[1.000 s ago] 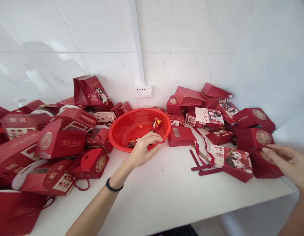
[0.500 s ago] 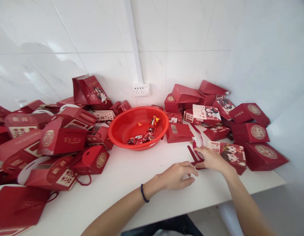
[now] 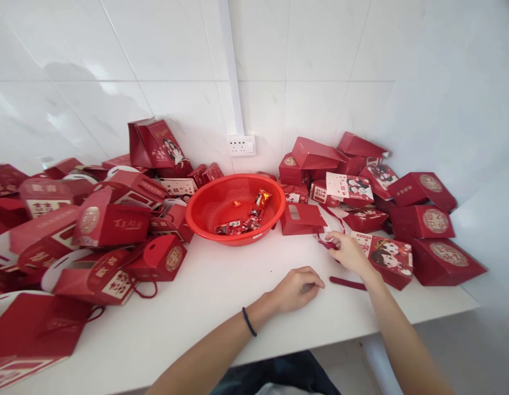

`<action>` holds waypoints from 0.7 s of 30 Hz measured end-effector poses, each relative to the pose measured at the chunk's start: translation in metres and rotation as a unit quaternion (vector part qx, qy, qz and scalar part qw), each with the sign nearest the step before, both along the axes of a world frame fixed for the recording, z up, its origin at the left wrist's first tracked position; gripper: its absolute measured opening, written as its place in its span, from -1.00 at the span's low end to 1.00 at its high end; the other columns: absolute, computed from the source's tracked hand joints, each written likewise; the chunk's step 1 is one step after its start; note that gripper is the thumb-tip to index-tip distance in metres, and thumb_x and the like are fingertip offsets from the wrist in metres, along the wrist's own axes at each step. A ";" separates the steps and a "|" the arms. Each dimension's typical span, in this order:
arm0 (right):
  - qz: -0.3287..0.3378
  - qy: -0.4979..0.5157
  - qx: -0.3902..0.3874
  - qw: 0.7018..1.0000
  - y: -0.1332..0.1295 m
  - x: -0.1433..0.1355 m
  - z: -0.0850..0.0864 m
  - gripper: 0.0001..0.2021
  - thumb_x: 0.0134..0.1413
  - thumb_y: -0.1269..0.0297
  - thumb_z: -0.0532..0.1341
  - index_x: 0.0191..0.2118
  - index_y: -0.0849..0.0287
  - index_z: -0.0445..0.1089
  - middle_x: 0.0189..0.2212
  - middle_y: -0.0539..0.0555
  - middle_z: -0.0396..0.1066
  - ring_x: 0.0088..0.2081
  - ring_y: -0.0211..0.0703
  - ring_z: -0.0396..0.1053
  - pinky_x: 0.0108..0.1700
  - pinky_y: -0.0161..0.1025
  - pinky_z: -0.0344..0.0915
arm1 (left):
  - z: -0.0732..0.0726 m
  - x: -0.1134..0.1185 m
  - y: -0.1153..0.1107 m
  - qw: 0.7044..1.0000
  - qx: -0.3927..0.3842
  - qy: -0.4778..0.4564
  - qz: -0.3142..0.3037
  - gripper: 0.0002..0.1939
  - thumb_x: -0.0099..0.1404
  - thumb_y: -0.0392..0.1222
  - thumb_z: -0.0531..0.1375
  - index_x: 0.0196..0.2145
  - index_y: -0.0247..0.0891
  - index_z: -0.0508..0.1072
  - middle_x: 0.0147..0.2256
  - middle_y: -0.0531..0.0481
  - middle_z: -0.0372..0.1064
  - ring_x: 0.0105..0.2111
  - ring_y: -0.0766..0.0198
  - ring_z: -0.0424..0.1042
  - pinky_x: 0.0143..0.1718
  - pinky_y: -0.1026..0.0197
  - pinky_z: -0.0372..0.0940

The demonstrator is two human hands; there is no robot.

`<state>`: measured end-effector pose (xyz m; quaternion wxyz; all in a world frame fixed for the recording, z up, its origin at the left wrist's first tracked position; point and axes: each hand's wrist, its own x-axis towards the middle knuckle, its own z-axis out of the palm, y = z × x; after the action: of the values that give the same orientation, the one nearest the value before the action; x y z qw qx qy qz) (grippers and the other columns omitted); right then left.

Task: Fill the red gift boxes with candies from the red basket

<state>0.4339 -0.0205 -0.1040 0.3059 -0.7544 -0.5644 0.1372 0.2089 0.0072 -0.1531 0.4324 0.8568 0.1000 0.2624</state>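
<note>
My left hand (image 3: 298, 288) rests on the white table (image 3: 254, 323), its fingers curled together and nothing showing in them. My right hand (image 3: 348, 252) is to the right and farther back, thumb and fingertips closed on a dark red ribbon (image 3: 325, 242). Under the right wrist lies a flat dark red strip (image 3: 347, 283). Right of that hand is a red gift box with cartoon figures (image 3: 390, 258). A small red box with a cut-out slot (image 3: 303, 219) stands just behind the ribbon.
A red plastic basket (image 3: 192, 216) holds several wrapped candies (image 3: 246, 222). Piles of red gift boxes stand at the left (image 3: 110, 225) and at the back right (image 3: 433, 222). A tiled wall with a power socket (image 3: 241, 146) rises behind the table.
My left hand has drawn back slightly and its fingers have curled. My right hand has moved a little away from me with the ribbon, and a dark red strip now lies below it.
</note>
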 end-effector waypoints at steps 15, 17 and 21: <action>-0.085 0.341 0.337 0.873 -0.013 0.027 0.063 -0.67 -0.33 0.30 0.44 -0.27 0.07 0.57 -0.38 0.01 0.59 -0.38 -0.12 0.50 -0.40 -0.23 0.38 | 0.022 0.060 -0.010 0.959 0.199 0.199 0.018 -0.81 0.45 -0.22 0.16 -0.17 -0.26 0.59 -0.17 -0.13 0.47 -0.19 0.13 0.53 -0.06 0.13 0.43; -0.096 0.327 0.350 0.872 -0.007 0.033 0.066 -0.67 -0.36 0.30 0.44 -0.29 0.08 0.57 -0.38 0.02 0.59 -0.37 -0.09 0.51 -0.37 -0.20 0.40 | 0.031 0.062 -0.001 0.963 0.193 0.188 0.035 -0.81 0.46 -0.25 0.13 -0.19 -0.25 0.57 -0.20 -0.10 0.48 -0.24 0.18 0.52 -0.13 0.17 0.42; -0.119 0.257 0.357 0.890 0.012 0.046 0.058 -0.65 -0.32 0.27 0.38 -0.25 0.14 0.57 -0.33 0.10 0.62 -0.31 0.00 0.55 -0.28 -0.09 0.48 | 0.061 0.078 0.037 0.970 0.155 0.124 0.140 -0.82 0.43 -0.29 0.14 -0.25 -0.28 0.56 -0.25 -0.10 0.48 -0.28 0.17 0.51 -0.21 0.19 0.41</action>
<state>0.4802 -0.0088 -0.0462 0.7033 -0.5941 -0.3824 0.0782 0.2872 0.0443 -0.0919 0.2370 0.9168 0.2302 0.2244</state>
